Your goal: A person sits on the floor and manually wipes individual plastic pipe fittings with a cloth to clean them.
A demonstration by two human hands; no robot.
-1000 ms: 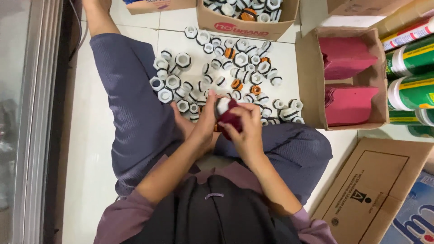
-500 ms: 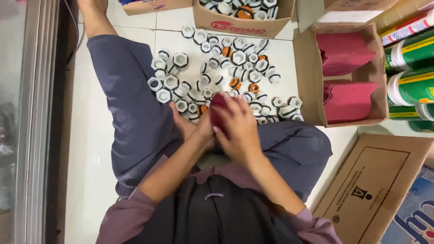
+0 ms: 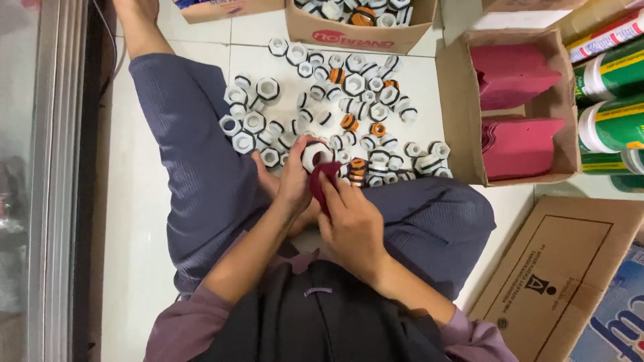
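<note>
I sit cross-legged on a white tiled floor. My left hand grips a white plastic pipe fitting at its side. My right hand pinches a dark red piece of card or cloth that lies against the fitting's underside. Both hands meet just above my lap. In front of them a heap of several white fittings, some with orange or black rings, is spread across the floor between my knees.
An open cardboard box at the right holds stacks of dark red pieces. Another box at the top holds more fittings. Green cans lie at the far right. A flat carton lies at the lower right. A metal door frame runs down the left.
My right hand, which covered the fitting half a second ago, has slid down toward me. The white fitting and the red piece show again.
</note>
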